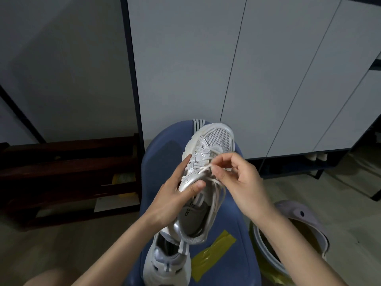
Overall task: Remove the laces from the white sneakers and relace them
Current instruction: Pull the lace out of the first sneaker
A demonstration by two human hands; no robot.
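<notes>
While one sneaker is held over a blue chair, a lace is being worked at its upper eyelets.

Head view, held sneaker: the white sneaker (pixel 208 162) sits toe-far over the blue chair (pixel 158 162), its tongue and opening turned toward the camera.

Left hand: the left hand (pixel 175 193) grips the shoe's left side, thumb pressed on the silver panel, fingers curled round the sole edge.

Right hand: the right hand (pixel 233 172) pinches the lace (pixel 203 169) between thumb and forefinger just above the eyelets, the other fingers loosely curled.

Loose lace: slack strands hang down the shoe's right side toward the collar; which eyelet the pinched end belongs to cannot be told.

Second sneaker: the other sneaker (pixel 167 263) lies near, at the chair's front edge, partly under the held one.

Risk, lace: a sharp tug could probably jam the lace at an eyelet or fray its tip; the slack strands may tangle with the pinched end.

Risk, shoe: if the left grip eases during a pull, the shoe could twist or drop onto the one below.

Risk, chair edge: the near sneaker looks close enough to the edge to be knocked to the floor.

Surroundings: yellow tape (pixel 212 254) on the seat, a basin (pixel 292 240) to the right.
</notes>
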